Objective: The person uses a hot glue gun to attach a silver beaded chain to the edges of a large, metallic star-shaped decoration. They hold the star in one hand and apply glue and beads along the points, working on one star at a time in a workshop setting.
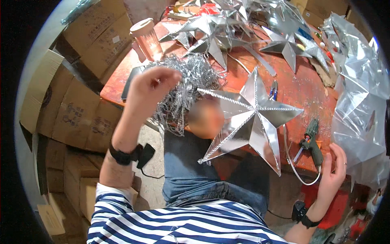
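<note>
A large shiny silver star [264, 132] stands out over the near table edge, above my lap. Silver braided trim runs along several of its ridges. My left hand [152, 87] is raised beside a heap of silver tinsel strands [191, 71], its fingers curled into a pinch; whatever is between them cannot be made out. Over at the right table edge, my right hand [335, 164] has its fingers apart, close to the handle of a dark green glue gun [312, 140]. No hand touches the star visibly.
More silver stars [284, 46] pile up along the far side of the red table [300, 81]. Small blue-handled pliers [274, 90] lie behind the star. A lidded cup [148, 40] stands far left. Clear plastic sheeting [359, 97] drapes the right side; cardboard boxes [77, 110] stack up left.
</note>
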Motion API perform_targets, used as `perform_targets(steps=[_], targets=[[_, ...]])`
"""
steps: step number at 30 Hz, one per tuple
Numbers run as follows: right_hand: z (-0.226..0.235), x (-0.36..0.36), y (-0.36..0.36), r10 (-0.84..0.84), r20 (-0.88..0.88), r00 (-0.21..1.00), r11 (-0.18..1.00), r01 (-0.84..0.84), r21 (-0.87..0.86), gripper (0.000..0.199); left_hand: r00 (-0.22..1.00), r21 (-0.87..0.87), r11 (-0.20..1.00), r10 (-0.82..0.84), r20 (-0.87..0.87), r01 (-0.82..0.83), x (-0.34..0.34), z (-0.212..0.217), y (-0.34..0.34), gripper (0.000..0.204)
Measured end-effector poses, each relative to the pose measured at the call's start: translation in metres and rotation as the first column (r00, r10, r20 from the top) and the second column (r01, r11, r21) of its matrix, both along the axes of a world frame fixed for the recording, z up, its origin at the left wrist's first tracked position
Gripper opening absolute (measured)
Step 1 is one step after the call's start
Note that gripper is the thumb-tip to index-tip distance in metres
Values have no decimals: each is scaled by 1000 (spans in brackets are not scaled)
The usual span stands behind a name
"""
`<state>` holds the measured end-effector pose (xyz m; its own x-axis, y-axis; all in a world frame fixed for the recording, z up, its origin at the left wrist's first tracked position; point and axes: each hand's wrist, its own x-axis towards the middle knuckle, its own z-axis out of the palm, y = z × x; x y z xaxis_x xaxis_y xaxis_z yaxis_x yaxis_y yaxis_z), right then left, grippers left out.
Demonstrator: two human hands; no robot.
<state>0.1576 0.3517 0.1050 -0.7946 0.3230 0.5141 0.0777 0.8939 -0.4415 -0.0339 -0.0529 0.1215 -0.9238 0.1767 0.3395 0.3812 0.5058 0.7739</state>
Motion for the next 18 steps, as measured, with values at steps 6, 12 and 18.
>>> perform_targets(steps=[6,12,18], targets=[[17,4,-13,17,-41,999,1000,-17,-15,15,952,481,871,56,-301,101,-50,117,-22,27],[26,-4,-23,83,-67,994,996,-84,-14,15,879,608,672,-468,-93,422,-78,187,-42,16],[44,-6,-32,223,-110,969,963,-236,-126,21,910,-188,958,-269,-314,218,-47,208,-2,21]])
